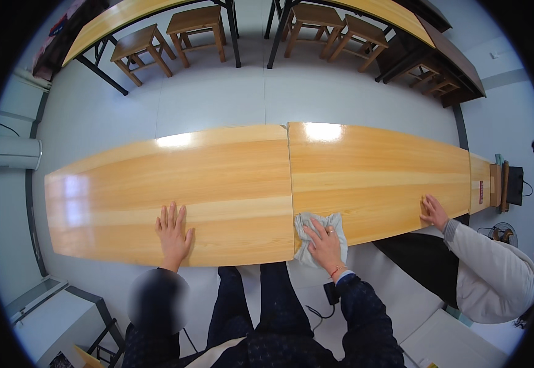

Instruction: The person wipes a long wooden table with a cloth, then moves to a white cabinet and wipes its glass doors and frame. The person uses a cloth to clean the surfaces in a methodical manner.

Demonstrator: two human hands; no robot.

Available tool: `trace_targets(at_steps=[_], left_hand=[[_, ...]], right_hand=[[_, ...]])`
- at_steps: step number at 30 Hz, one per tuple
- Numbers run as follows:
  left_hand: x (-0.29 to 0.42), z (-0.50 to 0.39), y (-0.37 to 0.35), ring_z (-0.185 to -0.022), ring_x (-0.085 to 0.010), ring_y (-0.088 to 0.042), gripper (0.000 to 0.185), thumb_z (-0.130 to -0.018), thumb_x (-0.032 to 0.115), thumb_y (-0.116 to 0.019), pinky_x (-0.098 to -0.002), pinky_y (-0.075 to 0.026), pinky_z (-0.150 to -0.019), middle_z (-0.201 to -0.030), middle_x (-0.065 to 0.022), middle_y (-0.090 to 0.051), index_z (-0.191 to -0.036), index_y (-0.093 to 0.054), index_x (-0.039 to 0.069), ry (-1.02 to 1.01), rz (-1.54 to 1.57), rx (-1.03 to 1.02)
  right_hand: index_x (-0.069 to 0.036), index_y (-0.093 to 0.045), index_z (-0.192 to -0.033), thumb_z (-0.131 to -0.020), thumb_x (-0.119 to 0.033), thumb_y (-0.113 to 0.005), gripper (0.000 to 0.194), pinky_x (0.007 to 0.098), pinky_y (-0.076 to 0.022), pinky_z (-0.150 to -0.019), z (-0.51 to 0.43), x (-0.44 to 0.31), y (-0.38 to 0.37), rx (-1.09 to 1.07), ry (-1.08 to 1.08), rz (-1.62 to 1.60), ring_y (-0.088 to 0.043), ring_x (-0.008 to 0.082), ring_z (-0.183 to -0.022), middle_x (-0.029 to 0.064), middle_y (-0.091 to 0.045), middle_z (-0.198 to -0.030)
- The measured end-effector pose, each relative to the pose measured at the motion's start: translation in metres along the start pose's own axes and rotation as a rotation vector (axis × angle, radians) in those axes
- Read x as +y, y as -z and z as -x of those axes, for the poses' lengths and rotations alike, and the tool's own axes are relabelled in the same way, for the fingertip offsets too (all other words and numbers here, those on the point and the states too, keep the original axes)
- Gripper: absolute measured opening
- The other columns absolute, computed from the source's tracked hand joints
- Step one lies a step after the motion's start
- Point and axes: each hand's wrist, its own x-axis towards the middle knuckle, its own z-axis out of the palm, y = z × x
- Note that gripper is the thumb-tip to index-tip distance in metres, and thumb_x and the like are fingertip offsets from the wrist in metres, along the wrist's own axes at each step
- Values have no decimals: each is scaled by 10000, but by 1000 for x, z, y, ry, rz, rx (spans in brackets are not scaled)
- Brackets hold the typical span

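My left hand [175, 241] lies palm down near the front edge of the left wood-grain tabletop [211, 170], fingers spread and holding nothing. Under my right hand [327, 250] is a crumpled pale grey cloth [302, 226], pressed against the front left corner of the right wood-grain tabletop [372, 161]. Part of the cloth hangs over the front edge, beside the narrow seam between the two tabletops. My right palm and fingers cover the middle of the cloth. A ring and a red bracelet show on that hand and wrist.
At the right, another person's hand [435, 212] rests on the right tabletop, below a light sleeve [492, 262]. Beyond it are a cardboard box [495, 185] and a black bag [515, 186]. Wooden stools [195, 23] stand under tables across the floor. A cable [320, 315] hangs near my legs.
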Motion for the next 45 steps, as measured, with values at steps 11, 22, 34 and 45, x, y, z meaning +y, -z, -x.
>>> trace_targets(at_steps=[11,22,34,45], left_hand=[[1,1,2,-1591,-379,-195,758,-913,383,-644,-591,-142,-1245,-1722,-94,-289,-1618,-413,225,6,19,18],[4,-6,5,-1586,-388,-198,772,-894,381,-685,-594,-148,-1237,-1721,-93,-289,-1606,-429,227,23,21,-11],[1,-3,4,-1584,-383,-196,751,-902,441,-684,-610,-163,-1218,-1715,-88,-296,-1586,-456,228,16,37,-11],[1,-3,9,-1575,-373,-218,730,-910,408,-681,-589,-155,-1225,-1700,-98,-316,-1580,-462,218,14,75,6]], right_hand=[[-176,-608,-1386,-901,-156,-598,486,487,-523,-1010,-273,52,48,241,-80,-142,-594,387,-1223,131,-624,-1351],[-149,-636,-1348,-853,-153,-634,495,468,-540,-945,-275,41,19,314,-56,37,-610,383,-1144,125,-611,-1387],[-177,-540,-1512,-833,-185,-636,687,464,-484,-891,-159,-58,-8,33,-42,75,-552,344,-1006,74,-448,-1626],[-198,-534,-1514,-843,-242,-669,687,433,-492,-917,-245,-159,-52,43,140,16,-582,315,-1024,39,-441,-1631]])
